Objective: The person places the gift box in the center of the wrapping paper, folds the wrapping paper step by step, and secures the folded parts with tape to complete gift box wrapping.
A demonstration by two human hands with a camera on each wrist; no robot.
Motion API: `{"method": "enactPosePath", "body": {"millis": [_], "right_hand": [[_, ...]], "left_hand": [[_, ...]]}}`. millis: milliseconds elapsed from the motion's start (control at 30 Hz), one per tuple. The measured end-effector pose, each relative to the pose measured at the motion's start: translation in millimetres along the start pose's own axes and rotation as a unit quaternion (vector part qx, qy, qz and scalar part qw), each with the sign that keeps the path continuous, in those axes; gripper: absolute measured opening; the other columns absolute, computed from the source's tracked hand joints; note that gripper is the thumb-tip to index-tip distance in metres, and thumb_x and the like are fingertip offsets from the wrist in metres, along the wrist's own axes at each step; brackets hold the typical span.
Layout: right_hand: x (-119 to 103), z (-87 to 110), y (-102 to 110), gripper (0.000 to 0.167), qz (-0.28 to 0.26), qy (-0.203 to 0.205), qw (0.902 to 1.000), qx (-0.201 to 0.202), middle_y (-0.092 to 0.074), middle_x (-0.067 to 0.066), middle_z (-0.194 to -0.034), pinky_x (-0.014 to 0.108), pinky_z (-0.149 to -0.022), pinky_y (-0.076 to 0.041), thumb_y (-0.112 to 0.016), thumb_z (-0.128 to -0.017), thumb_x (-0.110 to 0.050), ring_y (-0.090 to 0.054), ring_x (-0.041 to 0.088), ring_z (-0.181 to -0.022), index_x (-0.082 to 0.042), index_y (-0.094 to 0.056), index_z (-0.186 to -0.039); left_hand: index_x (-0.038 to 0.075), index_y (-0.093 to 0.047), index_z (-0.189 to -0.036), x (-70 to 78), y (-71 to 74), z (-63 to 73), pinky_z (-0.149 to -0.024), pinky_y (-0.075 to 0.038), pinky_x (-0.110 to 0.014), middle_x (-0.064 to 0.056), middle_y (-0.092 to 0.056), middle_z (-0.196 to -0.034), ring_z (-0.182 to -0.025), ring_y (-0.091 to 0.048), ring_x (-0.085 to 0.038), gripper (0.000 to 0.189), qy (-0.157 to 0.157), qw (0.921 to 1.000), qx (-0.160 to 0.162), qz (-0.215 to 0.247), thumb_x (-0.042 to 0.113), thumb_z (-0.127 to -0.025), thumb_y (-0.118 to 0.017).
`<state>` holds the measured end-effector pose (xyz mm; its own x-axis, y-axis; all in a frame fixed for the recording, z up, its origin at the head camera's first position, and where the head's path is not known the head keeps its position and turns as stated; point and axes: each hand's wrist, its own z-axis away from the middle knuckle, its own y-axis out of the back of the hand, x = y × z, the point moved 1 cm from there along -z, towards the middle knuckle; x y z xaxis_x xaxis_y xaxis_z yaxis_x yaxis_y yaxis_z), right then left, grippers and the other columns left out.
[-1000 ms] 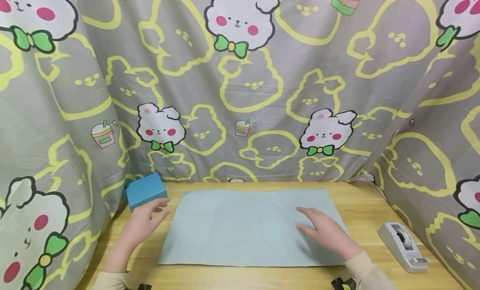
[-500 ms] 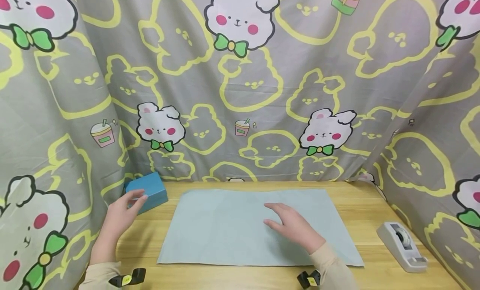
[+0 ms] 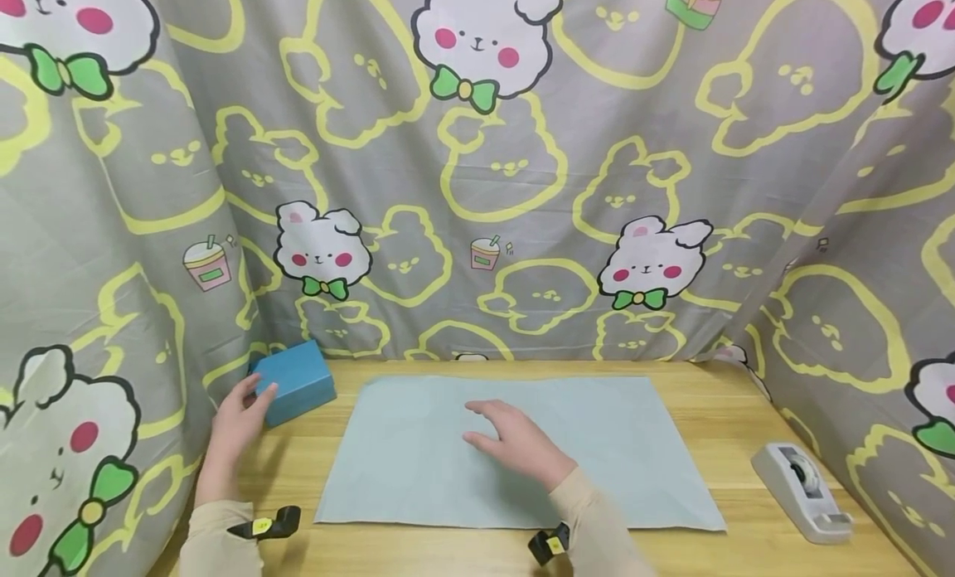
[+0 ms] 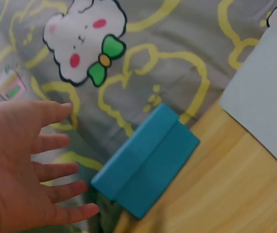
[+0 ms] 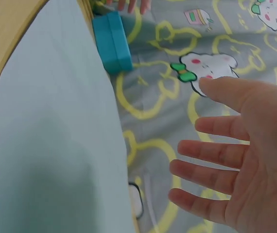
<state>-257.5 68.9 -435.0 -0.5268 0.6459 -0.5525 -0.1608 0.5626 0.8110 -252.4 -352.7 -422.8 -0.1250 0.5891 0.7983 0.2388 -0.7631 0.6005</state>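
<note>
Box (image 3: 300,385), blue, on table (image 3: 418,552) at lower left of frame, is prob. light and stiff, best taken by ends, w/ L hand (image 3: 237,421) beside, R hand (image 3: 518,440) over sheet (image 3: 395,469), both w/ fingers apart.

Wooden table (image 3: 418,552) bears box (image 3: 300,383); sheet (image 3: 403,465); tape dispenser (image 3: 806,494).

Curtained-off table workspace, type of room unclear: cartoon-print fabric (image 3: 418,171) hung round three sides of wood-grain table (image 3: 727,411).

Beige sleeves (image 3: 220,540) meet black wrist cameras (image 3: 287,522) bearing yellow, seemingly printed labels (image 3: 262,526).
</note>
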Motion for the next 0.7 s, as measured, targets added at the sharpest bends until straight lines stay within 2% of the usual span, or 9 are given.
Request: {"method": "enactPosePath", "body": {"millis": [133,233,333,467,567,700], "right_hand": [[-9,-16.1,-12,0.057,-0.022,0.000,0.9997,-0.004,-0.053,0.001,-0.144,0.042,-0.108,-0.044,-0.050,-0.098,-0.051,-0.051,0.021,-0.131,-0.015,-0.050,-0.142],[-15,-28.5,-21,0.058,-0.035,0.001,0.9994,-0.001,-0.052,0.001,-0.145,0.041,-0.108,-0.044,-0.050,-0.097,-0.051,-0.051,0.021,-0.131,-0.016,-0.048,-0.143],[-19,-40.1,-29,0.060,-0.046,0.002,0.9989,0.006,-0.052,0.000,-0.145,0.040,-0.108,-0.045,-0.050,-0.097,-0.053,-0.052,0.020,-0.131,-0.016,-0.047,-0.144],[-25,-54.0,-37,0.060,-0.072,-0.002,0.9974,0.013,-0.052,0.001,-0.144,0.039,-0.107,-0.046,-0.050,-0.097,-0.052,-0.052,0.020,-0.130,-0.017,-0.045,-0.145],[-30,-62.8,-41,0.057,-0.100,-0.005,0.9948,0.017,-0.053,0.004,-0.143,0.040,-0.104,-0.047,-0.052,-0.098,-0.048,-0.053,0.022,-0.129,-0.016,-0.045,-0.145],[-34,-72.7,-47,0.055,-0.133,-0.006,0.9909,0.023,-0.054,0.007,-0.141,0.041,-0.102,-0.049,-0.053,-0.098,-0.044,-0.054,0.024,-0.127,-0.014,-0.046,-0.144]], "left_hand": [[0.011,-0.001,-0.157,-10.9,-4.2,-8.9,-0.113,-0.023,-0.066,-0.028,-0.005,-0.161,-0.144,-0.016,-0.051,0.079,0.052,0.9957,0.000,0.076,0.055,-0.100,-0.033],[0.010,0.005,-0.157,-17.3,-6.8,-15.1,-0.115,-0.021,-0.064,-0.028,-0.001,-0.161,-0.145,-0.013,-0.051,0.081,0.075,0.9902,0.006,0.118,0.054,-0.100,-0.034],[0.011,0.010,-0.156,-23.0,-10.4,-22.1,-0.117,-0.022,-0.061,-0.027,0.002,-0.161,-0.146,-0.012,-0.049,0.082,0.098,0.9820,0.016,0.160,0.051,-0.100,-0.035],[0.011,0.011,-0.156,-30.3,-14.2,-30.0,-0.118,-0.025,-0.056,-0.022,0.009,-0.162,-0.147,-0.011,-0.046,0.082,0.127,0.9672,0.031,0.218,0.048,-0.101,-0.037],[0.008,0.010,-0.155,-33.6,-16.2,-33.7,-0.118,-0.024,-0.054,-0.019,0.014,-0.162,-0.148,-0.006,-0.044,0.082,0.138,0.9606,0.032,0.239,0.048,-0.100,-0.037],[0.003,0.008,-0.154,-34.5,-19.3,-36.4,-0.119,-0.022,-0.054,-0.018,0.015,-0.162,-0.149,-0.001,-0.042,0.082,0.140,0.9561,0.027,0.256,0.048,-0.100,-0.035]]}}
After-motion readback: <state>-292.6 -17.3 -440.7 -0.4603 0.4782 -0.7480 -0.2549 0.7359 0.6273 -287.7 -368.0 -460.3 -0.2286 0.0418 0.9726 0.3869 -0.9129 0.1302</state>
